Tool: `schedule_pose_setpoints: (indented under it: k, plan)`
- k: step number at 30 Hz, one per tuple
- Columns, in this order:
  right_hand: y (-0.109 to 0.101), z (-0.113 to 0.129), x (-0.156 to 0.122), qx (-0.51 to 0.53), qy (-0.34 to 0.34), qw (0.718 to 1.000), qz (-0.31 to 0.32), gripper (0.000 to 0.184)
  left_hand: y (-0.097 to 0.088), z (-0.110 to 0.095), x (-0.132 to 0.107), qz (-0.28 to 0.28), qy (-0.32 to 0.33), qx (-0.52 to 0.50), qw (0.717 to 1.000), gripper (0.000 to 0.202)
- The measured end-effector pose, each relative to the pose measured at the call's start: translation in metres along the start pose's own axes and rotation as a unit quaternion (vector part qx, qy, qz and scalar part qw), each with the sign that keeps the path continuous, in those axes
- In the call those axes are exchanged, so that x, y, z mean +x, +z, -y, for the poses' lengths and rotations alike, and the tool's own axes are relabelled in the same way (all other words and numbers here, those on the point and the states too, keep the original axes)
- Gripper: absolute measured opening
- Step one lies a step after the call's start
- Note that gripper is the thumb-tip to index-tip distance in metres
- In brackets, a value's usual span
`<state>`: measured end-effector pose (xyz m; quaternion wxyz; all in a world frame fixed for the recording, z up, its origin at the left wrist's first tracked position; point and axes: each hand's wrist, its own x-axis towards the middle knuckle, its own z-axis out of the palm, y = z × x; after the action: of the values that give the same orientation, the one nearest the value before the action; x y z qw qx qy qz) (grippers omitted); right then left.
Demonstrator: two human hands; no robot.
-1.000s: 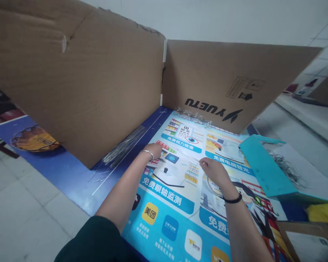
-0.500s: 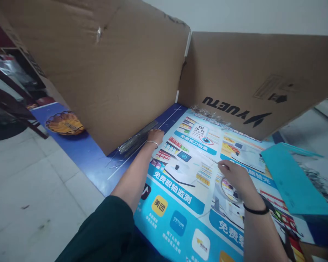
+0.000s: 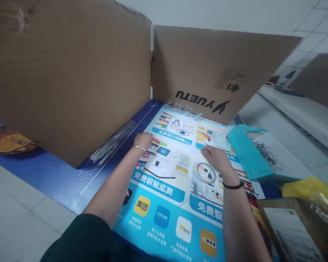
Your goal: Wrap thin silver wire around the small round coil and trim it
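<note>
My left hand point(image 3: 143, 141) is closed in a fist over the poster, to the right of a bundle of thin metal wires point(image 3: 113, 142). What its fingers hold, if anything, is hidden. My right hand point(image 3: 215, 157) is pinched shut, with a thin wire point(image 3: 195, 146) running from its fingertips toward the left; the wire's far end is hard to make out. Both hands are above a printed blue-and-white poster point(image 3: 164, 167). Along the poster's far edge lies a row of small tangled, shiny pieces point(image 3: 182, 108).
Cardboard panels stand at the left point(image 3: 71, 72) and back point(image 3: 196, 65). On the right are a turquoise box point(image 3: 248, 156) with a tangle of wire pieces point(image 3: 264, 151), a yellow bag point(image 3: 311, 189) and a brown carton point(image 3: 273, 214). A woven basket point(image 3: 12, 141) sits far left.
The view has turned to the right, bringing the yellow bag and carton into sight. My left hand has come away from the wire bundle; my right hand stays pinched over the poster.
</note>
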<state>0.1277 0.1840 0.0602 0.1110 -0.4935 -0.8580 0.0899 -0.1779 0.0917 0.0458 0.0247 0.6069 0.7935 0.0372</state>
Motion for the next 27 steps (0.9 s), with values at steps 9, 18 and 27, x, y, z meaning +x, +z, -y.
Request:
schedule_pose_setpoints:
  k: [9, 18, 27]
  plan:
    - [-0.006, -0.003, 0.000, -0.002, 0.024, 1.000, -0.007, 0.025, 0.014, -0.126, -0.060, 0.097, 0.191, -0.028, 0.976, 0.040]
    - [0.003, -0.003, 0.003, -0.014, 0.022, 1.000, 0.011, 0.027, 0.015, -0.114, -0.048, 0.132, 0.194, -0.007, 0.972, 0.030]
    - [0.008, -0.006, 0.007, -0.030, 0.030, 0.998, 0.049, 0.031, 0.015, -0.106, -0.046, 0.145, 0.199, -0.003, 0.969, 0.031]
